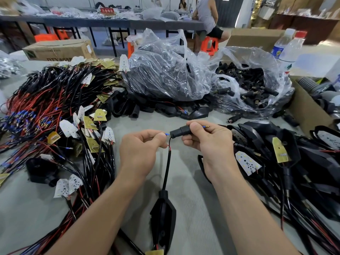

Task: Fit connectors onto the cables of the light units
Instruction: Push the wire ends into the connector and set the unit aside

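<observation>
Right hand [207,140] fingers grip a ribbed black connector [180,131]; left hand [140,147] fingers pinch a blue-tipped wire [166,134].

Two hands are counted: left hand [139,149], right hand [207,139]. One connector [181,131] and one cable [167,168] are logged between them. Two clear bags are recorded: bag of housings [165,70], bag of loose connectors [257,78]. Two bottles [291,50] are listed. Piled wired boards [68,127]: too many to be counted.
</observation>
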A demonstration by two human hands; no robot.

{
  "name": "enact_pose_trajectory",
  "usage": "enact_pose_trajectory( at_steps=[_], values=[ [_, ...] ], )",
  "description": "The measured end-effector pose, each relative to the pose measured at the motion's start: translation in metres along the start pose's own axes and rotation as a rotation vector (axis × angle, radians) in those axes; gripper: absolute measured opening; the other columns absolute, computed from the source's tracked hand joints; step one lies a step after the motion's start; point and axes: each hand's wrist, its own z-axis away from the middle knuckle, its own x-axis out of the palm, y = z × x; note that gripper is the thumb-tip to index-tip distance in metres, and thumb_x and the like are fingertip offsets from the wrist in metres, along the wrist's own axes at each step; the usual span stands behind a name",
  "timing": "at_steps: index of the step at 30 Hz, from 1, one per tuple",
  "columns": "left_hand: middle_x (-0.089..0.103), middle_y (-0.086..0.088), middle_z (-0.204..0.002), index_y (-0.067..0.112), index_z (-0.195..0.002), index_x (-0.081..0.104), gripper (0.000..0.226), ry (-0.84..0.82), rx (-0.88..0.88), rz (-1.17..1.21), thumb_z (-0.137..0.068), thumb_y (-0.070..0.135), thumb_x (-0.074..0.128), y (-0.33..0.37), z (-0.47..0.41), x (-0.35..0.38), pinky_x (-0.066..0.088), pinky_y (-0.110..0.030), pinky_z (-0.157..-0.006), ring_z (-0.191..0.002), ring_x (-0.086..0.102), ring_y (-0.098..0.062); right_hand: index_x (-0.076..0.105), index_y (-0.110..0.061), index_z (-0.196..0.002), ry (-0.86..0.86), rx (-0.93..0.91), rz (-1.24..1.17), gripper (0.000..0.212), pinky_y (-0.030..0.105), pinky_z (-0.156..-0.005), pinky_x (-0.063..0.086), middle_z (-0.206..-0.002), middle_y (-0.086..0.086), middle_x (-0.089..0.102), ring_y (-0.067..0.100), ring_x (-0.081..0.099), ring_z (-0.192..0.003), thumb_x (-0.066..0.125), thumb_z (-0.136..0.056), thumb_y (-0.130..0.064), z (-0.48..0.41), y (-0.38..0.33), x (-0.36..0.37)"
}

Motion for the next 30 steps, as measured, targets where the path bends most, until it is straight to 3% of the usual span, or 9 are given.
enact_pose_trajectory(
  at_steps=[2,7,11,13,18,23,27,30],
  values=[
    [0.076,0.004,-0.067,0.041,-0.078,0.078,0.018,-0.028,0.022,-0.028,-0.085,0.026,0.073,-0.0021,-0.0012,-0.0007,0.047,-0.026,-0.075,-0.071,0.069,-0.011,0.077,-0.007,-0.087,0.011,0.020,-0.022,0.018,0.024,-0.058,0.057,-0.073,0.009,0.074,0.018,0.067,-0.057,0.063,-0.097,-0.001,0.0001,0.0004,0.0002],
    [0.075,0.009,-0.066,0.047,-0.078,0.077,0.013,-0.133,0.062,-0.148,-0.076,0.037,0.068,-0.0046,-0.0001,0.0004,0.048,-0.035,-0.071,-0.073,0.069,-0.037,0.076,-0.007,-0.087,0.054,0.022,-0.042,0.018,0.024,-0.058,0.057,-0.073,0.007,0.074,0.016,0.065,-0.056,0.063,-0.097,-0.001,-0.0011,0.0012,0.0000],
    [0.076,0.005,-0.067,0.039,-0.075,0.079,0.014,-0.094,0.051,-0.059,-0.081,0.028,0.072,-0.0030,-0.0005,0.0002,0.047,-0.026,-0.075,-0.069,0.071,-0.009,0.076,-0.007,-0.087,0.045,0.021,-0.027,0.019,0.024,-0.059,0.057,-0.073,0.008,0.075,0.017,0.066,-0.058,0.062,-0.097,-0.001,-0.0012,0.0020,-0.0004],
    [0.076,0.003,-0.067,0.034,-0.073,0.079,0.020,-0.040,0.034,-0.014,-0.086,0.019,0.073,-0.0015,-0.0012,-0.0003,0.047,-0.025,-0.075,-0.067,0.068,-0.003,0.076,-0.007,-0.086,0.034,0.021,-0.010,0.019,0.025,-0.060,0.057,-0.074,0.010,0.075,0.018,0.067,-0.058,0.062,-0.097,-0.001,-0.0006,0.0028,0.0010],
    [0.075,0.007,-0.067,0.037,-0.073,0.078,0.009,0.005,0.058,-0.060,-0.076,0.034,0.070,-0.0005,0.0023,0.0032,0.048,-0.035,-0.072,-0.075,0.068,-0.037,0.077,-0.008,-0.084,0.101,-0.044,0.115,0.017,0.031,-0.061,0.059,-0.067,0.009,0.073,0.021,0.067,-0.055,0.065,-0.095,-0.003,-0.0021,0.0039,0.0002],
    [0.075,0.011,-0.069,0.043,-0.077,0.076,0.010,0.014,0.066,-0.098,-0.079,0.036,0.069,-0.0022,0.0023,0.0029,0.054,-0.033,-0.073,-0.078,0.071,-0.029,0.076,-0.003,-0.089,0.134,-0.021,0.067,0.014,0.027,-0.058,0.057,-0.067,0.008,0.073,0.019,0.066,-0.055,0.064,-0.095,-0.001,-0.0032,0.0039,-0.0009],
    [0.076,0.009,-0.070,0.039,-0.078,0.077,0.009,-0.001,0.058,-0.076,-0.079,0.034,0.070,-0.0019,0.0000,0.0003,0.048,-0.034,-0.071,-0.070,0.065,-0.038,0.075,-0.002,-0.089,0.104,0.008,0.001,0.014,0.025,-0.057,0.056,-0.071,0.009,0.074,0.019,0.065,-0.055,0.063,-0.096,0.000,-0.0028,0.0025,-0.0027],
    [0.077,0.007,-0.070,0.037,-0.075,0.078,0.009,-0.051,0.049,-0.069,-0.075,0.033,0.070,-0.0003,-0.0002,0.0000,0.051,-0.041,-0.074,-0.069,0.065,-0.030,0.075,-0.003,-0.088,0.084,0.026,-0.038,0.016,0.024,-0.058,0.057,-0.075,0.011,0.075,0.019,0.066,-0.056,0.062,-0.097,-0.001,-0.0021,0.0019,-0.0022]
  ],
)
